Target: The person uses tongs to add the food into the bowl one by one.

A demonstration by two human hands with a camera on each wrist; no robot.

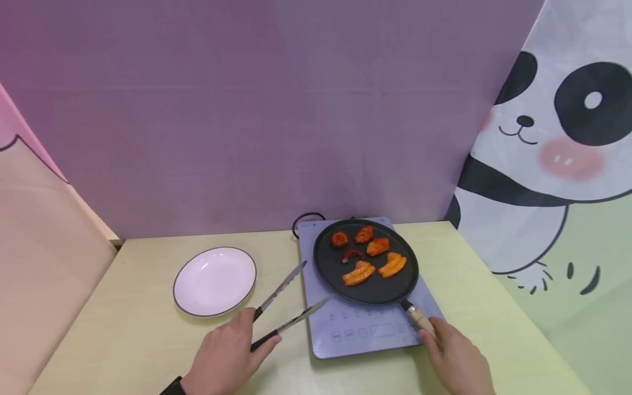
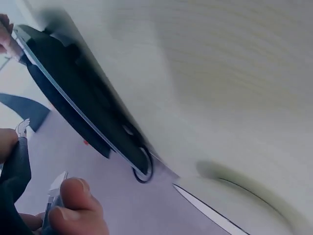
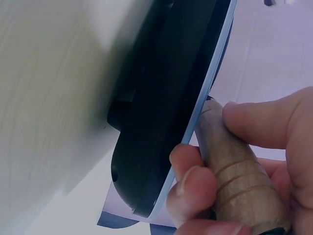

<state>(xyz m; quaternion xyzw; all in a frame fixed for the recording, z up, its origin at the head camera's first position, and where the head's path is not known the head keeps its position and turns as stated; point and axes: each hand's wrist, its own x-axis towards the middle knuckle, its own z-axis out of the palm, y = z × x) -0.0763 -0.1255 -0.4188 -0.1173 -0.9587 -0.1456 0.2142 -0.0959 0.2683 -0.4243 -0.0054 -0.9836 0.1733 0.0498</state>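
In the head view my left hand (image 1: 229, 351) holds a pair of metal tongs (image 1: 288, 282) with dark grips. The tong arms stand spread apart, with nothing between their tips, left of the pan. My right hand (image 1: 459, 354) grips the wooden handle (image 3: 244, 181) of a black round flat pan (image 1: 328, 274), its fingers and thumb around the wood in the right wrist view. Several pieces of food lie in the pan: a round red piece (image 1: 339, 239), a small curved sausage (image 1: 352, 255), two reddish wing-like pieces (image 1: 377, 246) and two orange ridged slices (image 1: 359, 273).
Under the pan is a grey induction cooktop (image 1: 326, 343), its black cord (image 1: 301, 218) looping at the back. A white plate (image 1: 212, 285) with a dark rim stands left on the pale wooden table (image 1: 123, 329). A purple cloth (image 1: 247, 120) hangs behind, a panda print (image 1: 523, 225) at right.
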